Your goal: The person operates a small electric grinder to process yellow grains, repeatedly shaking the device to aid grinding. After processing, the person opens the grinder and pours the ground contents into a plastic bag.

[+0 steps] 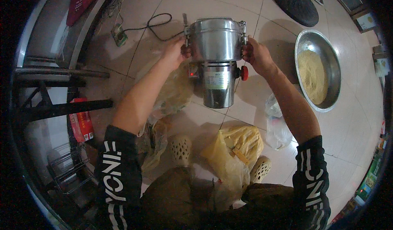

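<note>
A stainless-steel electric grinder point(216, 39) with a lidded drum stands in the middle, held between both hands. My left hand point(176, 52) grips the drum's left side by the latch; some fingers are hidden behind it. On the opposite side, my right hand point(258, 54) holds the drum beneath the other latch. A red knob point(244, 73) sticks out of the base, and a small red light glows on the switch box point(193, 72). The lid appears seated on the drum. An oval-looking metal basin point(336, 73) with tan powder point(313, 76) lies right of my right forearm.
A yellow plastic bag point(236, 147) rests between my clogs. Clear bags point(278, 125) lie near my right forearm. A dark cord point(147, 26) runs to a power strip point(119, 35). A black round stand base point(294, 4) is at upper right, a metal rack point(70, 168) at left.
</note>
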### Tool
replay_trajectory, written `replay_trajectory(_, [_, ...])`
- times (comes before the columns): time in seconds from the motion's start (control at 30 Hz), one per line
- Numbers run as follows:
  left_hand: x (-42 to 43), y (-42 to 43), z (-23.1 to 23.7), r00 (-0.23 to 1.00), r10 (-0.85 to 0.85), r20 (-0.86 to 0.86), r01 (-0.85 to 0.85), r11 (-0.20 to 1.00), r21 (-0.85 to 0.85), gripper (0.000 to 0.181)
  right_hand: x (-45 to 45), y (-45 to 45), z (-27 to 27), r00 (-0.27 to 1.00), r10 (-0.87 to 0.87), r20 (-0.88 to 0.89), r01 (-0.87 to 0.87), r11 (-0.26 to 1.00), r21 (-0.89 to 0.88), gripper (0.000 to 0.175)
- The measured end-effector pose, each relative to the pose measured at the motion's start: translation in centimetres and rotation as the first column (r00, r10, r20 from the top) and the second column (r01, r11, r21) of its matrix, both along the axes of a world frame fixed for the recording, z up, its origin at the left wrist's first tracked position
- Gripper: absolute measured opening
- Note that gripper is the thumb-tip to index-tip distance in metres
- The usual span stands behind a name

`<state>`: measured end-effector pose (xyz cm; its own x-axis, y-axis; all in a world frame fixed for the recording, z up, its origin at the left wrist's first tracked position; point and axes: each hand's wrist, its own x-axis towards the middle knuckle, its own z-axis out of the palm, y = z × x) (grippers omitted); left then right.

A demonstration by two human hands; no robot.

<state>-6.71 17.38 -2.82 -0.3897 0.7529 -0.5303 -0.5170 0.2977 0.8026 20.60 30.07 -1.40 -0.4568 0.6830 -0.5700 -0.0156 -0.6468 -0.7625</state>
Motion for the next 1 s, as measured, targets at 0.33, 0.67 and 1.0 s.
replay_trajectory(0.33, [1.8, -6.9, 6.5, 0.951, -0.296, 0.089, 0.269, 0.934, 0.236, 0.028, 5.7, -3.6, 5.0, 0.92, 0.268, -0.287, -0.258, 0.963, 0.073, 0.031])
replay_trajectory(0.67, [3.5, -14.4, 5.8, 0.661, -0.734, -0.158, 0.745, 0.667, 0.015, 0.039, 10.4, -9.2, 5.1, 0.728, 0.678, 0.099, -0.685, 0.725, 0.07, 0.022])
replay_trajectory(1.0, [6.7, -15.8, -0.6, 0.506, -0.762, -0.404, 0.777, 0.606, -0.171, 0.055, 10.3, -11.6, -4.3, 0.581, 0.673, 0.457, -0.805, 0.556, 0.206, 0.033])
